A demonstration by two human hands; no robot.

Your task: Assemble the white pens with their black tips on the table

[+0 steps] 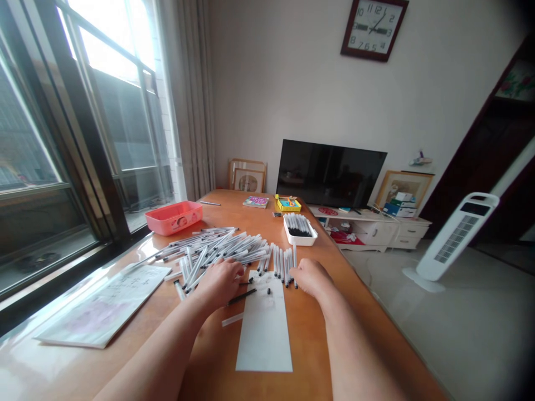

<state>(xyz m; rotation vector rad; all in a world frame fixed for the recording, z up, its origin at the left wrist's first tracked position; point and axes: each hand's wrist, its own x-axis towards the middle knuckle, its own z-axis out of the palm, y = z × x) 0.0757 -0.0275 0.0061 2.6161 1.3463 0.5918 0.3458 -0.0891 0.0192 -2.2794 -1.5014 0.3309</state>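
My left hand (223, 283) is at the near edge of a loose pile of clear pens (225, 245), fingers curled down and closed; what they hold, if anything, is hidden. Beside its fingertips lie a thin black pen part (242, 296) and a small black cap (268, 291). My right hand (312, 276) pinches a clear pen (295, 264) at the right end of a row of pens (281, 263) with dark tips toward me. Between both forearms lies a white paper strip (265, 340). A clear tube (232, 319) rests left of it.
A white tray (303, 241) filled with pens stands beyond my right hand. At the back left sits a pink basket (173, 220). A booklet (108, 306) lies left; a yellow box (288, 206) and a colourful book (256, 202) are farther back. The table's right edge drops off.
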